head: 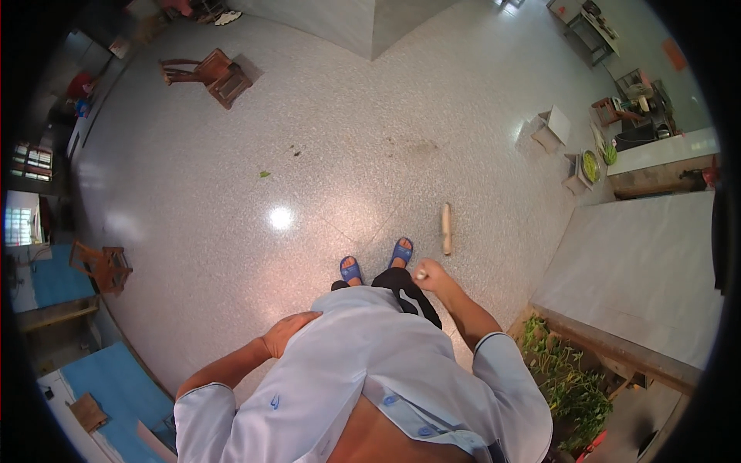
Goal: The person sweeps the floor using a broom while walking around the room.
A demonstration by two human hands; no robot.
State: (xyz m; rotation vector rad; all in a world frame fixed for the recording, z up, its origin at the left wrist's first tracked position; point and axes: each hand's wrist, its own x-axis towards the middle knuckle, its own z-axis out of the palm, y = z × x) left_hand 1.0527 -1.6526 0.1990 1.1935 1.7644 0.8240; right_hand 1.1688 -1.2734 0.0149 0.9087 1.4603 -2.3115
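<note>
My left hand (290, 331) lies flat against the side of a pale blue shirt (347, 341) at the waist and holds nothing. My right hand (433, 276) is closed in a fist beside the right thigh of the black trousers (399, 283). A small pale object (421, 275) pokes out of that fist; most of it is hidden, so its kind is unclear. On the floor just ahead of the fist is a pale, rod-like object (446, 228), apart from the hand. Blue slide sandals (402, 250) are on both feet.
A wooden chair (223, 78) is at far left, another wooden chair (104, 266) nearer left. At right are cardboard boxes (550, 130), a bowl of green food (590, 166), a watermelon (609, 154) and a white tabletop (637, 278). Leafy stalks (570, 376) lie below it.
</note>
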